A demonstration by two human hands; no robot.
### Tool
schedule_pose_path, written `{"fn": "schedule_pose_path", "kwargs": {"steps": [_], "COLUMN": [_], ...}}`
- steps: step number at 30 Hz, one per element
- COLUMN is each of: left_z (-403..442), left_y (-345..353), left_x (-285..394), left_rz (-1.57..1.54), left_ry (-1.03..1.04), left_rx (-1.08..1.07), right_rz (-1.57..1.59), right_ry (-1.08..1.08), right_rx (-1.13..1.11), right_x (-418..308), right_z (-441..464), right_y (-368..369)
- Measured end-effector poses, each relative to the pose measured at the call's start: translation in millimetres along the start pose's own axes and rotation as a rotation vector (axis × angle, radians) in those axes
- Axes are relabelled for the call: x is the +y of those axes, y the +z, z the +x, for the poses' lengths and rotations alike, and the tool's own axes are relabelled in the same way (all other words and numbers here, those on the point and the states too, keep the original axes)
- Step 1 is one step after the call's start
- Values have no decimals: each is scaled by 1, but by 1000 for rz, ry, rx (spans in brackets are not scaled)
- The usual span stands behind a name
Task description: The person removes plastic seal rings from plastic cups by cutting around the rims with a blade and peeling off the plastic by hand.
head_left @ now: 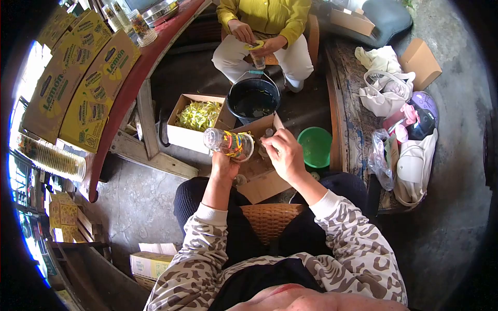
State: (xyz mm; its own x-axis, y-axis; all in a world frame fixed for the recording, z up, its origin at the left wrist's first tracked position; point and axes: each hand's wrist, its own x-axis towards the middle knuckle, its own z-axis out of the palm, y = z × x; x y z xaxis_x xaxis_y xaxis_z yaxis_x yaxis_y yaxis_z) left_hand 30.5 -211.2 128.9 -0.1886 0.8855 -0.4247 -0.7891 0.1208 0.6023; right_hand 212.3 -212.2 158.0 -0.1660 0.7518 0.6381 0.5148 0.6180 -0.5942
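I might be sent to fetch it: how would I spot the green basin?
Find the worn wooden bench right of centre. On the floor along its left side sits the round basin. Its bright green sets it apart from the black bucket and open cardboard box nearby.

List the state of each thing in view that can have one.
Clear container, tipped sideways
Left hand, around clear container
Right hand, fingers bent, contents unclear
Carton of yellow-green strips, open
Black bucket, uncovered, handle raised
Green basin, uncovered
Lemon cartons, lined up
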Motion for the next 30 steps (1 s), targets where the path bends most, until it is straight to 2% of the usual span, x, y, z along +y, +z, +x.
{"fn": "schedule_pose_path", "kwargs": {"steps": [2, 4, 10, 17, 21, 22, 25, 26, 28, 30], "left_z": [2, 2, 1, 7, 6, 12, 7, 0, -18, -16], "left_y": [-5, -6, -5, -12, -13, -23, -22, -19, 3, 3], "left_x": [-1, -3, -2, -6, -5, -8, -12, -9, 10, 10], "left_rz": [7, 4, 38, 30, 62, 50, 142, 166, 315, 419], "left_ry": [7, -8, -59, -63, -18, 8, 110, 155, 85, 135], "left_rx": [-90, -99, -124, -149, -124, -132, -156, -245, -248, -273], "right_rz": [-31, -104, -203, -205, 298, 414, 630, 629, 623, 601], "right_ry": [-20, -110, -176, -181, 253, 300, 555, 558, 577, 547], "right_rx": [-23, -39, -19, -6, -67, -80, -149, -149, -108, -68], "right_x": [-1, -2, -4, -5, 9, 16, 18, 19, 20, 19], "right_z": [-1, -1, -5, -5, -6, -5, 3, 5, 8, 9], "right_y": [0, 1, 7, 10, 13, 14, 1, -1, -5, -8]}}
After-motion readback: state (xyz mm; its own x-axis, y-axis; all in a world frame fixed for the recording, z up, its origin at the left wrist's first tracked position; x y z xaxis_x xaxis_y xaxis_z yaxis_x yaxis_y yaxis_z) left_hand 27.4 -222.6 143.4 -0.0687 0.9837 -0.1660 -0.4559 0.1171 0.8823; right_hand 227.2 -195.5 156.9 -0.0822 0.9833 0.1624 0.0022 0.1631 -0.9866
